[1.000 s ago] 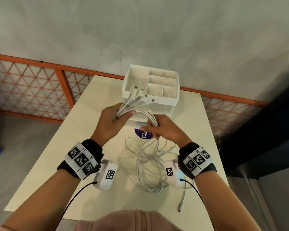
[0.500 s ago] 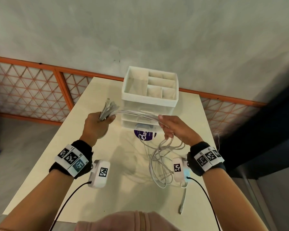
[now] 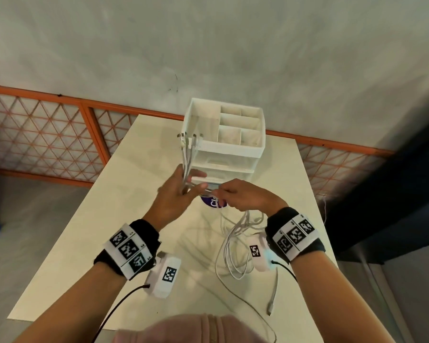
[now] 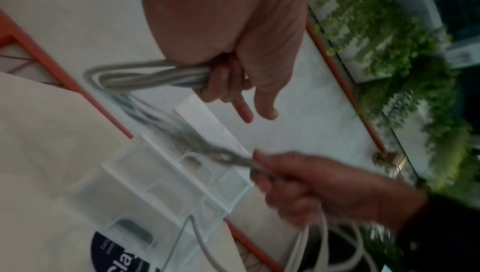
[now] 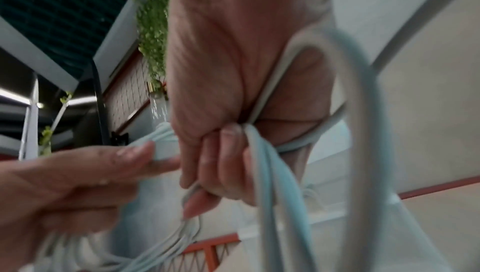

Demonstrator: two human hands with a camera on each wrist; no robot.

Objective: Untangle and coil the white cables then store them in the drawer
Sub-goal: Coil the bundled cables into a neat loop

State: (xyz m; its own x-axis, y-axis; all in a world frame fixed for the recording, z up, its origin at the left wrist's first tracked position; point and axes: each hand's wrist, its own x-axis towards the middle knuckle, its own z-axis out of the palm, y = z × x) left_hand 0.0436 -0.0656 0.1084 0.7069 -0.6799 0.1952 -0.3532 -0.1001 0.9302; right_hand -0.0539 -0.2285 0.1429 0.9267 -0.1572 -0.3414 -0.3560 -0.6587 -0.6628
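Observation:
Both hands hold a bundle of white cables (image 3: 187, 159) above the table, just in front of the white drawer unit (image 3: 255, 151). My left hand (image 3: 191, 184) grips the bundle with the plug ends (image 3: 190, 141) standing up past the unit's left corner. The left wrist view shows my left hand (image 4: 233, 91) with its fingers curled round the cables (image 4: 145, 79). My right hand (image 3: 221, 194) pinches the same strands close beside it. Slack loops (image 3: 233, 256) hang from it to the table. In the right wrist view, strands (image 5: 265, 173) run through its fingers (image 5: 221, 153).
A cream table (image 3: 109, 219) carries the drawer unit, whose top tray has several compartments. A purple round sticker (image 3: 212, 203) lies under the hands. One cable end (image 3: 271, 302) trails toward the near right edge. An orange lattice rail (image 3: 47, 134) runs behind the table.
My left hand has swung back from the left to meet the right hand. The plug ends now point up in front of the unit. The span of cable between the hands has closed.

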